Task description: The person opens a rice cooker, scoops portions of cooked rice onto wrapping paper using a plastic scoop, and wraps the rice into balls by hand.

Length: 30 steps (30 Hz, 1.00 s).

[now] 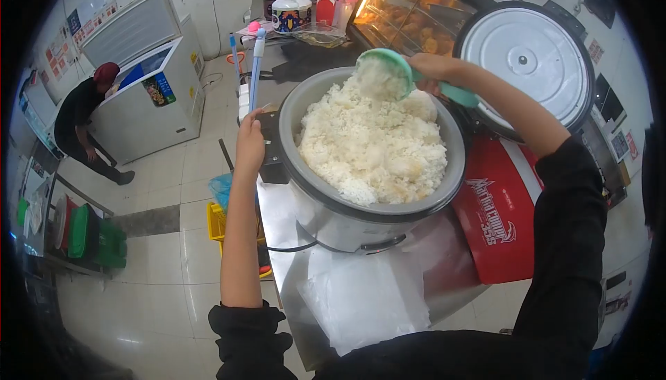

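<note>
A large rice cooker (pixel 340 222) stands on the metal table, its pot heaped with white cooked rice (pixel 374 147). My right hand (pixel 433 71) is closed round the handle of a mint-green scoop (pixel 397 68), whose tilted bowl has rice in and against it at the far side of the pot. On the cooker's left side, my left hand (pixel 251 142) grips the side handle (pixel 272 140). The cooker's round lid (pixel 524 61) is swung up at the right, behind my right forearm.
Clear plastic sheets (pixel 371 304) lie on the table (pixel 302 331) in front of the cooker. A red cooler box (pixel 496 213) is at the right. Behind stands a lit food display case (pixel 416 9). At the left, a person (pixel 83 113) leans into an open chest freezer (pixel 156 99).
</note>
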Available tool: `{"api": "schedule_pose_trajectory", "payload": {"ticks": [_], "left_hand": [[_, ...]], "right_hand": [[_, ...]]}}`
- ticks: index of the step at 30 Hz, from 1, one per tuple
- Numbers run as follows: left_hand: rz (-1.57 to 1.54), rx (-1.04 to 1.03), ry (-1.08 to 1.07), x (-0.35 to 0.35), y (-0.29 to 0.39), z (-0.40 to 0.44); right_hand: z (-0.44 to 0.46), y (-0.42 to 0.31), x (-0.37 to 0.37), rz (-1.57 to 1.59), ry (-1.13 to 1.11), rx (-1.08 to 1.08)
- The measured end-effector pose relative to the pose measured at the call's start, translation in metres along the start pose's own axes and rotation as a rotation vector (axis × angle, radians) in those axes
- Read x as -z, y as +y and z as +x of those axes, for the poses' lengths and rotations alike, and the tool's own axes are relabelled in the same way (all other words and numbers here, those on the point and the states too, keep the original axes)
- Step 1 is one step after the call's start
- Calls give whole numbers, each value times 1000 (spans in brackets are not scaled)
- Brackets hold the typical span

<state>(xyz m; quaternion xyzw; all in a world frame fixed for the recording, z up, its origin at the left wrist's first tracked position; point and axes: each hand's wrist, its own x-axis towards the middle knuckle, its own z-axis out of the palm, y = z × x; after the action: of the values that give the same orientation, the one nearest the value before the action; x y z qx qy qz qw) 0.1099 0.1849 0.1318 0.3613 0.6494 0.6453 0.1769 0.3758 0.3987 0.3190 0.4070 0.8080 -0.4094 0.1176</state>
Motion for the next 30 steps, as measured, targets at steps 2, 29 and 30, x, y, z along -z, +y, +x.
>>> {"api": "schedule_pose_trajectory", "payload": {"ticks": [2,29,30], "left_hand": [[-1,-13,3,0,-4,1],[-91,50,26,-1,3,-3],[-91,53,26,-1,0,-3]], "right_hand": [[-12,8,-29,-119,386,94],[13,-11,-68,-961,198,548],[3,-13,-70,-859,100,348]]}}
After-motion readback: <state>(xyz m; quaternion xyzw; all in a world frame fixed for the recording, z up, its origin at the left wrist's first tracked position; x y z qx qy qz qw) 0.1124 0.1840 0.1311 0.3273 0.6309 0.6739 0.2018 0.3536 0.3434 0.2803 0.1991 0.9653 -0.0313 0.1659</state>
